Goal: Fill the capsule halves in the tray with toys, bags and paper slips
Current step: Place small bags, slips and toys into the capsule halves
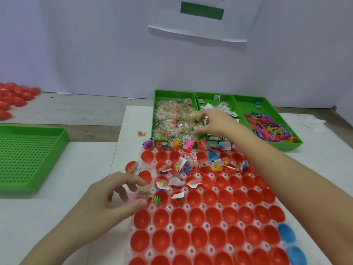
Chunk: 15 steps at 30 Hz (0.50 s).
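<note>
Over the green bin (175, 92), right hand (215, 121) fingers curled at bags (172, 119), grip unclear; left hand (114, 194) fingers spread; bags likely light, slippery, pinch 1 corner

A: Left hand (112, 196)?
B: Low and near, palm down, fingers spread and loosely bent, thumb stretched rightward; nothing held.
A: Right hand (214, 123)?
B: Bare forearm reaches forward and leftward; fingers curled down, thumb apart beneath them. Whether it grips is unclear.
</note>
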### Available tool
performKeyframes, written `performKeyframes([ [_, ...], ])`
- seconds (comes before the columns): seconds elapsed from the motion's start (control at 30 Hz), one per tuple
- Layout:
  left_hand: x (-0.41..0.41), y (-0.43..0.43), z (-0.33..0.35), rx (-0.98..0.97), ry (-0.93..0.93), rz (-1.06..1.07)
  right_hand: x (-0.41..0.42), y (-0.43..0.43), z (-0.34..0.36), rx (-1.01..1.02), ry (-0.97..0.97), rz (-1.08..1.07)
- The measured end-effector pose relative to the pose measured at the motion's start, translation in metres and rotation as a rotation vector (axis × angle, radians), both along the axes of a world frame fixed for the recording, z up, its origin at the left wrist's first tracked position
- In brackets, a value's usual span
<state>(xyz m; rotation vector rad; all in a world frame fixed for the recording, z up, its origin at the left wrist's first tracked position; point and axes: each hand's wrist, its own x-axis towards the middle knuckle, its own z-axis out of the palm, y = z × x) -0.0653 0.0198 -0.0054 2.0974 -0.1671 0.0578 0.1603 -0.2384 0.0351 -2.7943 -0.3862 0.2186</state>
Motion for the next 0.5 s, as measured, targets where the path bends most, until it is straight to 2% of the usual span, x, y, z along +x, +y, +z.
performKeyframes([
  [0.2,-0.001,0.001,0.004,-0.166,0.043,-0.026,0.002,-0.004,-0.002,0.145,-0.088,-0.06],
  [0.33,0.008,0.004,0.001,-0.365,-0.047,0.2,0.0,-0.01,-0.006,0.293,-0.069,-0.076],
  [0.4,0.014,0.014,-0.003,-0.327,-0.011,0.269,-0.001,-0.011,-0.008,0.343,-0.075,-0.104],
  [0.5,0.015,0.036,-0.005,-0.077,0.109,0.212,-0.002,-0.013,-0.009,0.358,-0.084,-0.123],
])
